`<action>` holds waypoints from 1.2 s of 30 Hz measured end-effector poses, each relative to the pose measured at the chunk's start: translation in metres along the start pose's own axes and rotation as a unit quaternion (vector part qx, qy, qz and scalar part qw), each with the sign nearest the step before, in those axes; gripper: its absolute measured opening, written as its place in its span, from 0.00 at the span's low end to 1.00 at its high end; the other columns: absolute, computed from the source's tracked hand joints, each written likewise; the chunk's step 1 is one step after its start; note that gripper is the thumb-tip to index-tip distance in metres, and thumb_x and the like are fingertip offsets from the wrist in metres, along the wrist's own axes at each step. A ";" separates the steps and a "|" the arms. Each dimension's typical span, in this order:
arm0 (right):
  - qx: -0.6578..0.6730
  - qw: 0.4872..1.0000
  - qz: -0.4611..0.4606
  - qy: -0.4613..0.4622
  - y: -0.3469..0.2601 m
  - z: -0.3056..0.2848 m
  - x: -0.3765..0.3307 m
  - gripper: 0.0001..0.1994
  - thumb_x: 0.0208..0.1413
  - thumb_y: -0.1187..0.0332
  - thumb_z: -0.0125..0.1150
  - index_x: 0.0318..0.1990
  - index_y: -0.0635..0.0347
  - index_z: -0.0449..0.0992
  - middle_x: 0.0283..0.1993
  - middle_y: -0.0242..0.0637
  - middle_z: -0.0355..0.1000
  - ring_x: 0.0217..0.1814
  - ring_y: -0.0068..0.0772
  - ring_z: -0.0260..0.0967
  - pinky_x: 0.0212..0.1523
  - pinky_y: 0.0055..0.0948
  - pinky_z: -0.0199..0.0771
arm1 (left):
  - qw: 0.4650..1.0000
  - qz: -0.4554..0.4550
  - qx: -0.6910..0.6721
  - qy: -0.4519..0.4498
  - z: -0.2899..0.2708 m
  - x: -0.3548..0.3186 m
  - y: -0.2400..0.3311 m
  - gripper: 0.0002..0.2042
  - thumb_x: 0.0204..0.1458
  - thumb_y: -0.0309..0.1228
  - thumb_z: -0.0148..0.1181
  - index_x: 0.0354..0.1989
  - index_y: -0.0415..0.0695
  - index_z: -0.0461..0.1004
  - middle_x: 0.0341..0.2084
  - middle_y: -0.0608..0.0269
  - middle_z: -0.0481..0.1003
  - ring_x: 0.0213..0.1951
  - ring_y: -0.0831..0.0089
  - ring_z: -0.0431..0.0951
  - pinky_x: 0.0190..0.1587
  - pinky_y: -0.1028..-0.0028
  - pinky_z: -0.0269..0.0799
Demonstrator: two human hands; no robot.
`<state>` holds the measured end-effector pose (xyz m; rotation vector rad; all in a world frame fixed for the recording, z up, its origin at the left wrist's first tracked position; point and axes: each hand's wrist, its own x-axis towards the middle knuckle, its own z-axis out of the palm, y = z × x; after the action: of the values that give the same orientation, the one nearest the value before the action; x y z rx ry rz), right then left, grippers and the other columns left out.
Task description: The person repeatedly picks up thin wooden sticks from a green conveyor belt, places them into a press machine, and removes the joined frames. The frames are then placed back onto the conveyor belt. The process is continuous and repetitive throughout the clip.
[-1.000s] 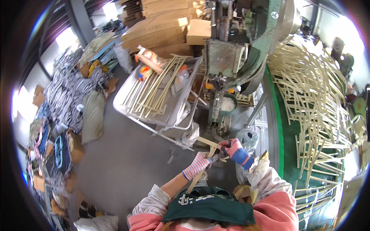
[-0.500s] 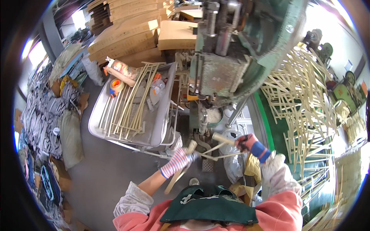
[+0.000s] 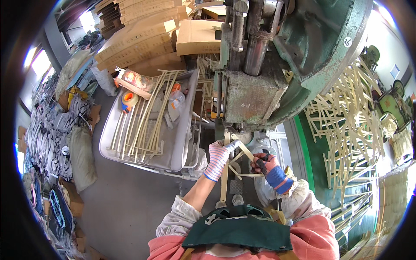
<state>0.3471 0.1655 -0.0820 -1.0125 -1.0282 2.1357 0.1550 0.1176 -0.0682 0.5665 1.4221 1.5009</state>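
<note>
My left hand (image 3: 219, 156), in a striped glove, is closed on a long pale wooden slat (image 3: 224, 186) that runs down toward my apron. My right hand (image 3: 265, 164), in a red and dark glove with a blue cuff, grips a second wooden slat (image 3: 245, 150), which slants up to the left. The upper ends of both meet just below the head of a green press (image 3: 255, 95). Thinner wooden strips (image 3: 236, 168) stick out between my hands, and how they join the slats is partly hidden. The fingertips of my left hand are hard to see.
On the left stands a grey-white cart (image 3: 175, 158) with wooden frames (image 3: 143, 121), a tape roll (image 3: 130, 99) and bags. Stacked cardboard boxes (image 3: 138, 43) rise behind it. To the right, many wooden frames (image 3: 346, 130) pile up on a green surface. Plastic bags (image 3: 264, 188) hang below my right hand.
Both hands have moved up toward the press and closer together. The slats, apart before and held lower, now meet at their upper ends under the press head.
</note>
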 end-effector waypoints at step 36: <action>-0.727 0.675 -0.122 0.031 0.056 -0.160 0.152 0.10 0.54 0.67 0.53 0.36 0.63 0.77 0.33 0.36 0.75 0.36 0.35 0.72 0.40 0.32 0.72 | 0.999 -0.032 0.014 -0.004 -0.013 0.004 -0.033 0.07 0.49 0.31 0.63 0.28 0.39 0.77 0.11 0.72 0.68 0.13 0.84 0.63 0.17 0.81 0.54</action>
<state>0.3840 0.3102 -0.2542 -1.3464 -2.7093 0.6610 0.1527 0.1101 -0.1031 0.5395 1.4447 1.4285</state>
